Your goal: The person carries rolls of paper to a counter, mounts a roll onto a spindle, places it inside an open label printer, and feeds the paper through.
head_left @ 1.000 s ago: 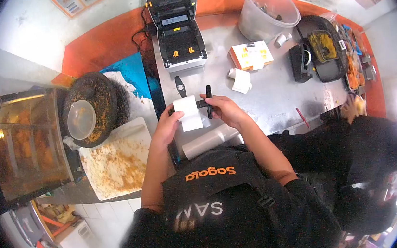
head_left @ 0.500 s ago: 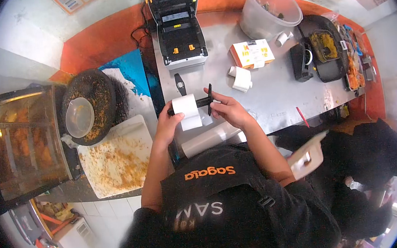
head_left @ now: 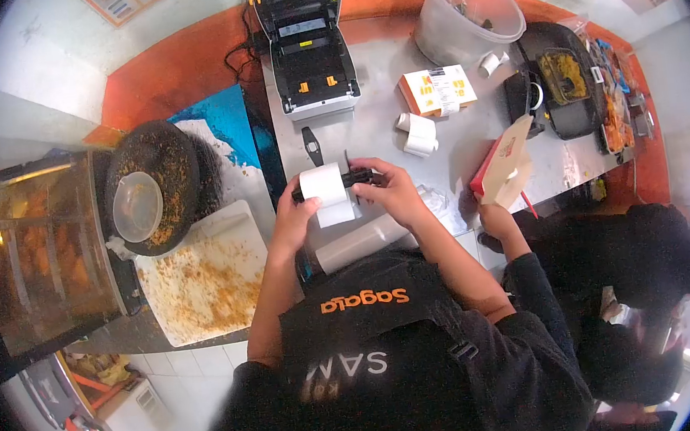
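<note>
A white roll of label paper sits on a black spindle above the steel table's front edge. My left hand is closed round the roll's left end, its thumb pressed on the paper. At the other end, my right hand pinches the black spindle; a thin black disc stands upright by its fingertips, close to the roll. Further back stands a label printer with its lid raised. A flat black part lies between the printer and the roll.
Smaller paper rolls, an orange-and-white box and a clear tub stand on the steel table. At right a co-worker's hand holds an opened red carton. A crumb-covered white board lies at left.
My right hand has shifted left, bringing the black disc nearer the roll. My left hand stays in place. The co-worker's arm and carton have moved in over the table's right side.
</note>
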`<state>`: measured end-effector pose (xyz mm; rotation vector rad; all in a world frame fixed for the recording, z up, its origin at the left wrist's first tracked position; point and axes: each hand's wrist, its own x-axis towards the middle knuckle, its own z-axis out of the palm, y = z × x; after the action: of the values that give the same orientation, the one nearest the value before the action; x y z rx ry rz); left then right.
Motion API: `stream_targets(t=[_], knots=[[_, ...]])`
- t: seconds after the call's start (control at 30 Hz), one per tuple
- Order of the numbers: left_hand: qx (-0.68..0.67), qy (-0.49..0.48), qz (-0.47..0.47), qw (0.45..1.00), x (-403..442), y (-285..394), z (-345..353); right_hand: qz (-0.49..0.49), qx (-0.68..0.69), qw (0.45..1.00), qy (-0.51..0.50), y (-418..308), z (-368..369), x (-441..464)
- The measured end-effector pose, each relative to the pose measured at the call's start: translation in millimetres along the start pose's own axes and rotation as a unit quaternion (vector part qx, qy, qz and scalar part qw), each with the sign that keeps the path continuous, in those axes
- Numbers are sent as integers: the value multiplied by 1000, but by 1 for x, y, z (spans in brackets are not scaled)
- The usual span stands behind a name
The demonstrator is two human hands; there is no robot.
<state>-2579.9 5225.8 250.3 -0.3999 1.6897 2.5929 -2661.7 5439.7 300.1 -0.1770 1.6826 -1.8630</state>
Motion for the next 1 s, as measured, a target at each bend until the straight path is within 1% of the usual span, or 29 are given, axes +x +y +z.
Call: stream_targets(t=[0.03, 0.1, 0.13, 0.2, 0.23, 0.3, 0.33, 0.4, 0.47, 0.5, 0.57, 0.7, 0.77, 0.83, 0.9, 0.93, 0.97, 1.0], knots=[[11, -2, -4, 1000, 0, 2, 1, 0, 0, 1000, 1, 6, 0, 2], [23, -4, -9, 1000, 0, 3, 1, -64, -71, 995, -12, 13, 2, 6], [24, -9, -10, 1000, 0, 4, 1, -64, -71, 995, -12, 16, 1, 7], [24, -12, -10, 1000, 1, 5, 0, -25, -14, 999, -13, 13, 3, 7], [36, 0, -3, 999, 1, 4, 0, -25, -15, 999, -15, 14, 5, 7], [48, 15, 5, 999, 2, 1, 2, 25, 116, 993, -13, 16, 10, 5], [68, 24, 4, 997, 3, -1, 3, 25, 116, 993, -16, 17, 12, 5], [87, 37, 2, 995, 2, 3, 8, 22, 72, 997, -5, 20, 16, 5], [127, 23, -22, 991, 1, 11, 12, 27, 74, 997, 1, 28, 15, 9], [126, 25, -21, 992, 0, 16, 15, 32, 76, 997, 11, 31, 14, 10], [153, -4, -23, 988, -1, 23, 19, 35, 87, 995, 19, 33, 13, 11], [152, -17, -26, 988, 3, 19, 20, 34, 115, 992, 39, 33, 13, 13], [93, -22, -15, 995, 7, 8, 18, 39, 106, 993, 47, 32, 13, 12], [98, -22, -24, 995, 7, 8, 21, 46, 97, 993, 54, 33, 10, 10], [104, -21, -35, 994, 8, 7, 21, 67, 171, 981, 58, 35, 4, 9], [84, -21, -2, 996, 11, -1, 18, 67, 171, 981, 57, 36, 1, 7], [64, -21, 32, 997, 15, -7, 15, 79, 226, 969, 68, 32, -1, 3], [65, -20, 32, 997, 22, -7, 8, 90, 280, 952, 79, 29, -4, 1]])
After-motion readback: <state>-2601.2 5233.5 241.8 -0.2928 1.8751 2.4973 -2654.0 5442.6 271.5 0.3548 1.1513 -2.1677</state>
